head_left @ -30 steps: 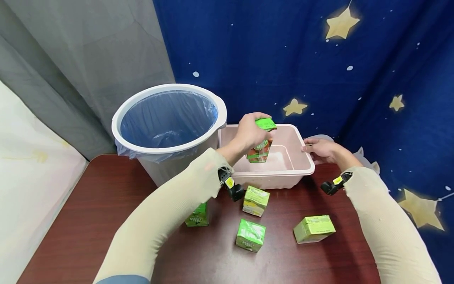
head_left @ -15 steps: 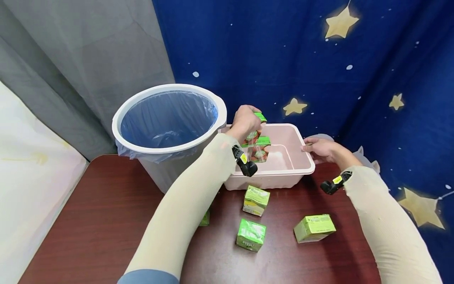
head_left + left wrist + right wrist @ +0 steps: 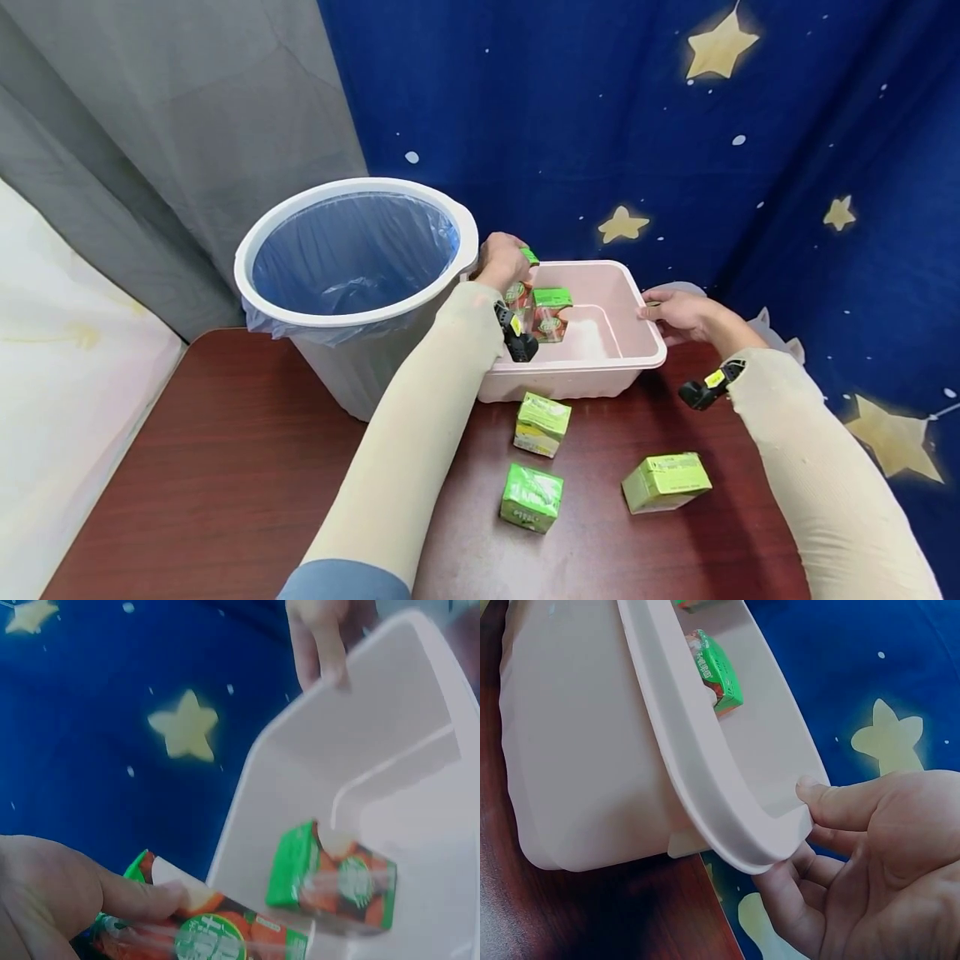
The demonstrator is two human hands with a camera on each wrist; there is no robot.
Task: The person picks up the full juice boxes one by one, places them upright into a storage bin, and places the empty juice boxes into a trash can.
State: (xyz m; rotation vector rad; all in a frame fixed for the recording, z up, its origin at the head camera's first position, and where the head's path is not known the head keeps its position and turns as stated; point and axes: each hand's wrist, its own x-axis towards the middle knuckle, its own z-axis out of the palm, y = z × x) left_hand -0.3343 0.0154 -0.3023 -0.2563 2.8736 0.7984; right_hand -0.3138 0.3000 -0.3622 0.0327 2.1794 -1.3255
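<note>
Since 1.0 s ago: left hand [image 3: 501,260] w/ its carton has gone from over the middle of the pink bin [image 3: 645,333] to the bin's near-left corner, lower down; a second carton now lies inside the bin. Right hand [image 3: 678,317] unchanged.

Left hand: grip clamped on a red-green juice carton [image 3: 214,934], thumb across its face, carton at the bin's left wall beside the bucket. Head view shows only the carton's green top past the knuckles.

Loose carton [image 3: 551,313]: in bin, on its floor, left half, just beside the held one; whether they touch, can't tell.

Right hand: grip closed on bin's right rim, thumb on top of the lip, fingers curled under (right wrist view).

White bucket [image 3: 356,250] w/ blue liner: on tabletop [image 3: 187,467], touching or just beside bin's left side.

Tabletop, in front of bin: 3 light-green cartons apart from one another – one [image 3: 542,423] near the bin's front wall, one [image 3: 531,497] nearer the camera, one [image 3: 665,481] to the right, lying on its side.
</note>
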